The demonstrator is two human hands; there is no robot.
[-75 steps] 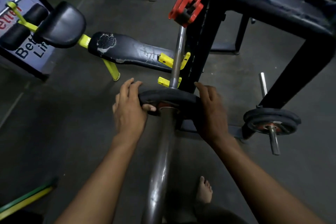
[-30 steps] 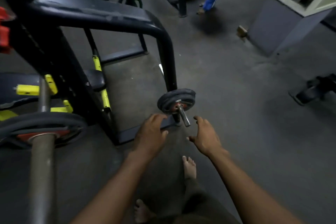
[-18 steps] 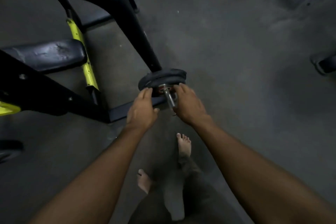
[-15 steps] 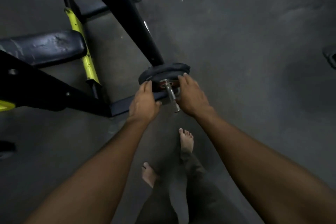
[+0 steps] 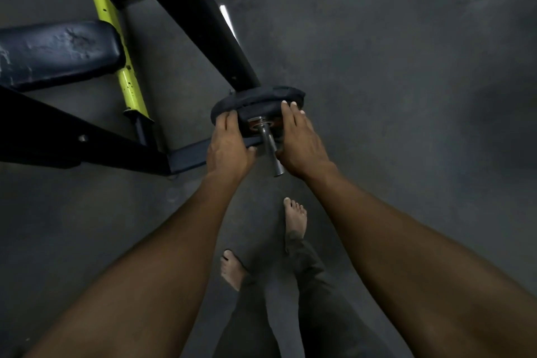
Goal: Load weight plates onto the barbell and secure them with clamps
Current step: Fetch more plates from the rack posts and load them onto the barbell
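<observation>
A small black weight plate (image 5: pixel 261 102) sits on a steel storage peg (image 5: pixel 270 151) at the foot of the black rack. My left hand (image 5: pixel 228 145) grips the plate's left edge and my right hand (image 5: pixel 302 142) grips its right edge, fingers curled over the rim. The peg's free end points toward me between my wrists. A reddish hub shows around the peg. Barbell and clamps are out of view.
The black rack post (image 5: pixel 203 17) slants up and left from the plate, with its base rail (image 5: pixel 87 139) along the floor. A dark padded bench (image 5: pixel 55 52) on a yellow frame (image 5: pixel 122 67) lies left. My bare feet (image 5: pixel 295 218) stand on grey floor just behind the peg.
I turned right from the barbell, where a plate now sits, and bent toward the rack's storage peg. Both hands reached out and closed on the edges of the plate there.
</observation>
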